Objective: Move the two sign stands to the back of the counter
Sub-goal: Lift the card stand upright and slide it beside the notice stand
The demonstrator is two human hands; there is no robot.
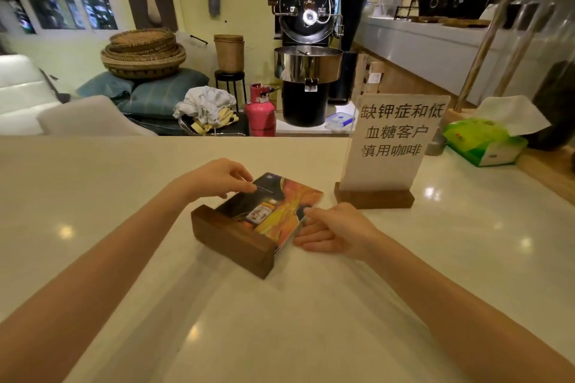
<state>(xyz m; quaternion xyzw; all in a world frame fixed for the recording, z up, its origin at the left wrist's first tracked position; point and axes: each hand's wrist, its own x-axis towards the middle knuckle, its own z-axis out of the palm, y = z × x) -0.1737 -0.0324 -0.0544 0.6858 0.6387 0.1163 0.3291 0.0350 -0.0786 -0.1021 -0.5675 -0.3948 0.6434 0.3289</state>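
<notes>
While the colourful sign stand (252, 221) lies tipped back mid-counter (93, 196), left hand (217, 177) pinches its far corner and right hand (333, 230) pinches its near edge. Just beyond it, the white text sign stand (385, 149) stands upright; a green tissue pack (485, 140) sits further right.

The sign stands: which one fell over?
The colourful picture stand between both hands lies flat on the counter. The white one with writing stands upright.
</notes>
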